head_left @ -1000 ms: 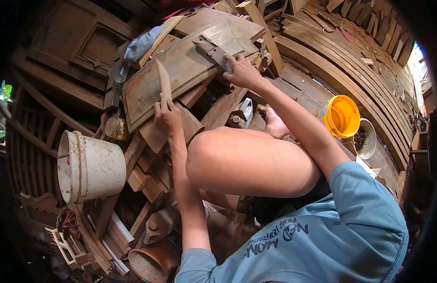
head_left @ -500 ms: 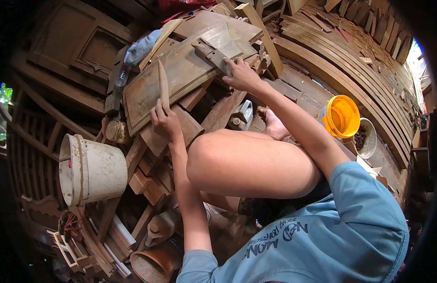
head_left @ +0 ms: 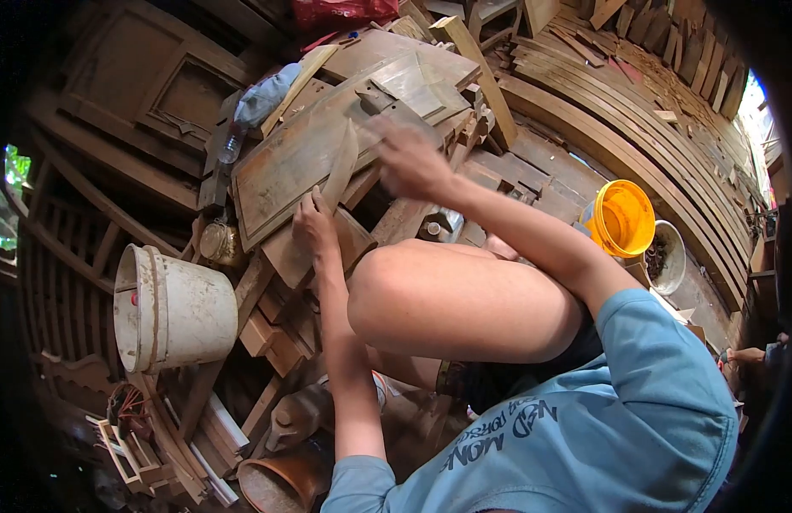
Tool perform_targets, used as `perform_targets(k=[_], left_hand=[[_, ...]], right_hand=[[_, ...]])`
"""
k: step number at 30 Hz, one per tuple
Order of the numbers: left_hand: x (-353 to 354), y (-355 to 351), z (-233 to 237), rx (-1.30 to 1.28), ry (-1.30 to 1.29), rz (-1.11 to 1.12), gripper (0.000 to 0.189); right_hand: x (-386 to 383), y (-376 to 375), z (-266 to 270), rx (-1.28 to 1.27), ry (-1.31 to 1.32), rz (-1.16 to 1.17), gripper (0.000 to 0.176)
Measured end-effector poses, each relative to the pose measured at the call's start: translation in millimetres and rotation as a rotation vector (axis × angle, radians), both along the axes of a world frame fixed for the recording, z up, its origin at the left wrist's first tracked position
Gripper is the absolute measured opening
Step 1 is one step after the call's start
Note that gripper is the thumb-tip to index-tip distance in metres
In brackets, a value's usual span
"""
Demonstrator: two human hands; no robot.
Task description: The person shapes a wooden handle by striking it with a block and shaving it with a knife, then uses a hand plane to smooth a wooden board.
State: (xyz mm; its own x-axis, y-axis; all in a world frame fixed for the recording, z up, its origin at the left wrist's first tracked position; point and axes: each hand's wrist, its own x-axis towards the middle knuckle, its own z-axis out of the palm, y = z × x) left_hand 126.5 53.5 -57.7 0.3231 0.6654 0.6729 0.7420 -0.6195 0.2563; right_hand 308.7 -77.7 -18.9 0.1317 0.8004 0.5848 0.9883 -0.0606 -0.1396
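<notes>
My left hand is shut on a slim curved wooden piece and holds it upright against a wooden block. The piece leans right over a large carved wooden panel. My right hand is blurred in motion just right of the piece's top, fingers spread, with nothing visible in it. A grey wooden tool lies on the panel above that hand, untouched. My bare knee is raised below both hands.
A white bucket lies at the left among wood scraps. A yellow bucket stands at the right beside stacked curved planks. A plastic bottle and blue cloth lie by the panel. Another person's hand shows far right.
My right hand has left the grey tool and swung down-left toward the curved piece. The piece in my left hand has tilted to the right.
</notes>
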Motion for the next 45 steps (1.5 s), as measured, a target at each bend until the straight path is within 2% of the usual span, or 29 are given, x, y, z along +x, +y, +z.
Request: perform_targets(k=[2,4,6,7,8,10,11,12,14,15,16,18,20,23,24,25,26,27,28,30,34,35,36,38,39,40,43,44,45], left_hand=[[0.4,2.3,-0.9,-0.011,-0.018,-0.006,0.036],[-0.1,1.9,-0.1,-0.101,-0.037,-0.014,0.037],[0.4,9.1,-5.7,-0.101,-0.060,-0.028,0.036],[0.1,16.9,-14.6,-0.074,-0.081,-0.014,0.035],[2.5,19.3,-10.8,-0.046,-0.106,-0.003,0.034],[0.9,13.8,-9.6,-0.088,-0.086,-0.025,0.033],[1.4,12.8,-8.0,-0.094,-0.106,-0.034,0.033],[1.8,12.9,-6.6,-0.099,-0.131,-0.037,0.032],[-1.6,18.6,-12.5,-0.082,-0.134,-0.044,0.032],[-1.6,16.0,-9.3,-0.104,-0.102,-0.006,0.032],[1.4,14.0,-6.9,-0.130,-0.075,0.030,0.032],[0.5,14.9,-9.5,-0.095,-0.080,0.016,0.033],[1.3,22.7,-17.0,-0.140,-0.091,0.024,0.033],[-0.3,25.1,-18.7,-0.104,-0.100,0.005,0.033],[-1.0,26.0,-18.7,-0.104,-0.095,0.001,0.033],[-1.3,23.5,-16.3,-0.098,-0.081,0.020,0.032],[0.4,21.1,-16.7,-0.095,-0.076,0.043,0.032],[0.7,20.0,-16.6,-0.073,-0.082,0.038,0.032],[-1.1,19.0,-20.2,-0.075,-0.083,0.038,0.032],[-0.5,27.1,-21.6,-0.072,-0.113,-0.026,0.033],[-0.2,17.2,-12.8,-0.159,-0.085,0.027,0.035],[0.1,16.9,-13.8,-0.117,-0.101,0.016,0.035],[-1.5,18.7,-13.4,-0.109,-0.095,0.012,0.035],[1.9,17.3,-11.7,-0.092,-0.092,0.027,0.034],[1.5,16.9,-11.2,-0.126,-0.091,0.031,0.033],[-0.5,14.3,-14.7,-0.134,-0.089,0.031,0.033],[1.7,19.3,-13.5,-0.094,-0.092,0.033,0.032],[4.4,20.4,-12.2,-0.094,-0.100,0.032,0.032],[4.7,19.3,-13.1,-0.106,-0.113,0.017,0.032]], right_hand=[[-20.5,13.5,-20.4,-0.068,-0.196,0.369,0.060],[-11.5,49.4,-49.8,-0.058,-0.124,0.708,0.057],[5.4,63.6,-25.7,-0.062,0.062,0.346,0.054],[-0.2,52.5,11.1,-0.304,-0.125,0.012,0.048],[-3.3,58.2,9.7,-0.292,-0.129,0.004,0.048],[-8.3,69.4,-19.4,0.275,-0.129,0.240,0.047],[-3.7,88.0,-40.7,0.330,-0.218,0.646,0.046],[7.0,90.9,-33.0,0.326,-0.228,0.651,0.046],[17.1,89.1,4.0,-0.365,0.071,0.336,0.055],[7.5,82.1,20.1,-0.363,0.314,-0.053,0.060],[7.5,92.3,8.6,-0.351,0.308,-0.057,0.060],[3.7,113.4,-42.7,0.096,-0.430,0.685,0.069],[-4.5,92.8,-14.5,0.041,-0.310,0.699,0.070],[-18.0,77.5,62.9,-0.587,0.059,0.115,0.079],[-10.4,96.1,29.8,-0.586,0.066,0.113,0.079],[2.8,128.6,-29.3,-0.265,-0.169,0.401,0.082],[-1.4,115.8,-17.3,0.066,-0.404,0.680,0.084],[0.4,117.8,6.2,-0.481,-0.031,0.350,0.080],[-5.2,112.0,1.6,-0.484,-0.032,0.350,0.080],[-14.2,104.7,1.7,-0.113,-0.060,0.305,0.077],[-4.1,106.7,30.0,-0.461,0.024,0.032,0.080],[-14.6,97.1,22.3,-0.123,0.038,-0.109,0.073],[-10.4,101.2,4.6,-0.114,0.045,-0.112,0.073],[-6.8,93.9,-3.1,0.239,-0.238,0.771,0.064],[1.6,111.3,7.4,-0.457,-0.210,0.328,0.061],[0.5,109.0,-2.6,-0.464,-0.207,0.329,0.061],[0.1,106.3,-22.7,0.217,-0.316,0.935,0.052],[2.6,106.5,-14.2,0.214,-0.324,0.936,0.052],[4.6,107.5,-6.1,-0.068,-0.148,0.522,0.053]])
